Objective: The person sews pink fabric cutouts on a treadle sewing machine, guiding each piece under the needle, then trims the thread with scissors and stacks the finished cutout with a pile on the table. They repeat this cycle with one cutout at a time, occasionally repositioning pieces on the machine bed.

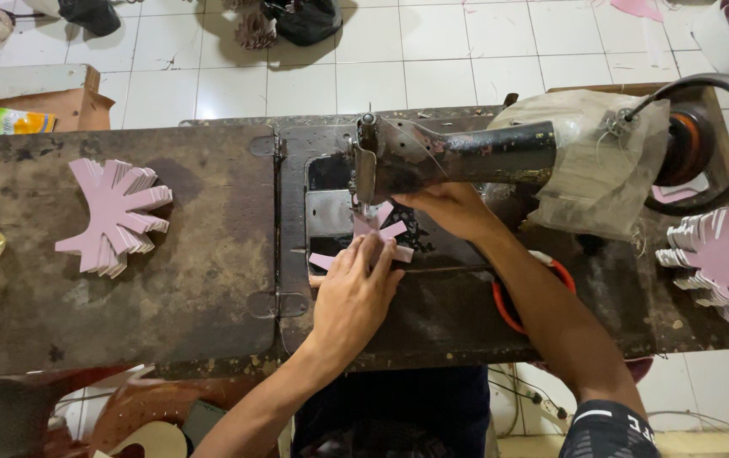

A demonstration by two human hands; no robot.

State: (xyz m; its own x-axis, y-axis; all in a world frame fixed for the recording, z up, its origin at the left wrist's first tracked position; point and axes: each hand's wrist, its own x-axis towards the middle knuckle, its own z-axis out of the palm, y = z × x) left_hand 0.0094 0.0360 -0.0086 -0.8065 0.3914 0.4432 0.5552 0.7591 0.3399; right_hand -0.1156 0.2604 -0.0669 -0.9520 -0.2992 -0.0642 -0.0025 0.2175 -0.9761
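Stitching looks to be the step in hand: both hands press a small pale-pink cut piece with radiating strips [375, 231] flat on the bed of the old black sewing machine [458, 153], right under its needle. The left hand [353, 293] lies palm down with fingers spread, its grip released, fingertips resting on the piece's lower edge, so the piece sits at about twelve o'clock from that hand. The right hand [449, 208] comes in from four o'clock under the machine arm, fingers bent down onto the piece's right side; it pins rather than grasps, though whether any finger curls under the material I cannot tell. As a judgement, the next move calls for turning the piece a little about the needle while keeping it flat, with fingertips kept away from the needle. On the worn dark tabletop [127, 297], a fanned stack of similar pink pieces [114, 216] lies well apart at nine o'clock from the hands, and another fanned stack of pale pink pieces [717, 263] sits at three o'clock near the machine's handwheel [721, 140]. An orange ring [504, 307] shows beside the right forearm.
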